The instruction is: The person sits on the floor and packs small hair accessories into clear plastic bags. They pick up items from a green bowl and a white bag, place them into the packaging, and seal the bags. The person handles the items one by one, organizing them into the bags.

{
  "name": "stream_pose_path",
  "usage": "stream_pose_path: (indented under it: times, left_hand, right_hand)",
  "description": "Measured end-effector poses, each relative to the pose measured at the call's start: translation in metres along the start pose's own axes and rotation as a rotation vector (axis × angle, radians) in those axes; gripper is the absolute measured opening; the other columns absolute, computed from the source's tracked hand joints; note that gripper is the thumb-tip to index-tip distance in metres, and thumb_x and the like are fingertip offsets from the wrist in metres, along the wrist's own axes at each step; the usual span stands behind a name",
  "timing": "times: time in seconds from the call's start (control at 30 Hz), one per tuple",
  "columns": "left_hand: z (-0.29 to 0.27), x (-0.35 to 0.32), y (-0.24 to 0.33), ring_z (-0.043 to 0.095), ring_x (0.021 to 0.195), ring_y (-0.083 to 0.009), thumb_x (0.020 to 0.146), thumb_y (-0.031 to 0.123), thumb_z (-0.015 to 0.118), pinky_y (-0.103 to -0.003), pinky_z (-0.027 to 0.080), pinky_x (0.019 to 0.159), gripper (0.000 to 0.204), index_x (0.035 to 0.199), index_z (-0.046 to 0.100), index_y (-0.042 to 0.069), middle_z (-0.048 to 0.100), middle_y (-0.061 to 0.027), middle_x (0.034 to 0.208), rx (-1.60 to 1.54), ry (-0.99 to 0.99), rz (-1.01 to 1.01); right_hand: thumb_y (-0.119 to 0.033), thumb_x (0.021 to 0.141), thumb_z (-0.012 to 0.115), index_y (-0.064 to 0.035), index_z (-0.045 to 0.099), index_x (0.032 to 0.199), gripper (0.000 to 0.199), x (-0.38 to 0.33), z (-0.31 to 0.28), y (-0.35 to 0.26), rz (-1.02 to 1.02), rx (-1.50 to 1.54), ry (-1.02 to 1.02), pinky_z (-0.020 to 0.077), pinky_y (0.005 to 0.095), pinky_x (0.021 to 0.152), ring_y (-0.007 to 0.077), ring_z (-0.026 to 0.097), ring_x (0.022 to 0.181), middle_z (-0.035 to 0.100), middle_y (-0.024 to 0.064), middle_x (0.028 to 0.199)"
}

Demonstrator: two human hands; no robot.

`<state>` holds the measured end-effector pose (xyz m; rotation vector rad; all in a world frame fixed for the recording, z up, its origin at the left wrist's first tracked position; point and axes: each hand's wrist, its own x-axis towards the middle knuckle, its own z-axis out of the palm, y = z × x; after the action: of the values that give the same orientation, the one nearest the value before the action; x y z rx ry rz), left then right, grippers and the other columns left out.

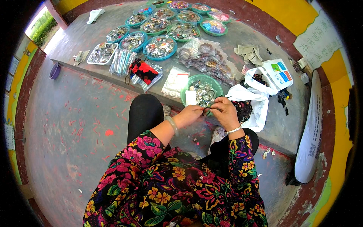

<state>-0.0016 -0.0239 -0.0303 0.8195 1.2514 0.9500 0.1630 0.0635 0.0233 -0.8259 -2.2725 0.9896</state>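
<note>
A thin dark band (207,109) is held in front of the torso, just over the near edge of a green bowl (183,94), between the left hand (191,113) and the right hand (227,113). The fingers of both are drawn together in a pinch; exactly what the band is cannot be told. Small metallic-looking pieces and a white card (190,97) are contained in the bowl. To its left, a white packet (176,81) is marked with red print too small to be read. To its right, a white plastic bag (278,73) is printed with green, blue and orange panels. Large dark handwritten characters are borne by a pale wall sheet (319,39), and a column of dark lettering with a square code is carried by a long pale panel (306,151). No brand can be made out clearly.
</note>
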Motion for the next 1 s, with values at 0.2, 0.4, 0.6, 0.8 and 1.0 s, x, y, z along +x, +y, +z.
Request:
stream_pose_path:
  times: [0.2,0.4,0.6,0.8,1.0]
  left_hand:
    - [0.004,-0.010,0.010,0.055,0.092,-0.0186,0.089,0.011,0.039,-0.036,0.051,0.079,0.032,0.114,0.050,-0.005,0.054,-0.0109,0.106,-0.279,-0.033,0.014]
    - [0.004,-0.010,0.008,0.053,0.096,-0.0193,0.090,0.010,0.038,-0.036,0.051,0.079,0.032,0.116,0.048,-0.005,0.051,-0.0115,0.110,-0.307,-0.079,0.016]
    - [0.006,-0.011,0.010,0.053,0.097,-0.0184,0.090,0.011,0.038,-0.036,0.049,0.083,0.031,0.115,0.048,-0.004,0.052,-0.0101,0.108,-0.341,-0.047,-0.003]
    - [0.006,-0.009,0.005,0.054,0.095,-0.0180,0.090,0.011,0.039,-0.036,0.049,0.083,0.030,0.114,0.049,-0.004,0.054,-0.0091,0.106,-0.373,-0.094,0.017]
    - [0.007,-0.012,0.010,0.056,0.093,-0.0182,0.090,0.012,0.039,-0.036,0.050,0.081,0.030,0.114,0.049,-0.003,0.055,-0.0093,0.105,-0.400,-0.145,0.004]
  right_hand:
    - [-0.013,0.066,0.066,-0.0078,0.068,0.078,0.013,0.001,-0.003,-0.001,-0.136,-0.169,-0.022,0.0393,0.0363,0.088,0.0301,0.048,0.103,0.055,0.0119,0.109]
    - [-0.012,0.067,0.064,-0.0081,0.068,0.079,0.014,0.000,-0.002,-0.005,-0.167,-0.193,-0.090,0.0376,0.0364,0.092,0.0319,0.046,0.108,0.054,0.0136,0.113]
    - [-0.011,0.067,0.063,-0.0075,0.067,0.081,0.014,0.002,-0.002,-0.008,-0.133,-0.162,-0.026,0.0390,0.0362,0.090,0.0304,0.048,0.106,0.056,0.0125,0.110]
    - [-0.010,0.067,0.064,-0.0075,0.066,0.079,0.013,0.003,-0.001,-0.007,-0.131,-0.022,-0.037,0.0397,0.0356,0.088,0.0291,0.048,0.105,0.057,0.0109,0.109]
    - [-0.010,0.067,0.063,-0.0075,0.066,0.078,0.011,0.002,0.000,-0.013,-0.187,-0.121,-0.064,0.0377,0.0366,0.091,0.0295,0.046,0.109,0.056,0.0106,0.111]
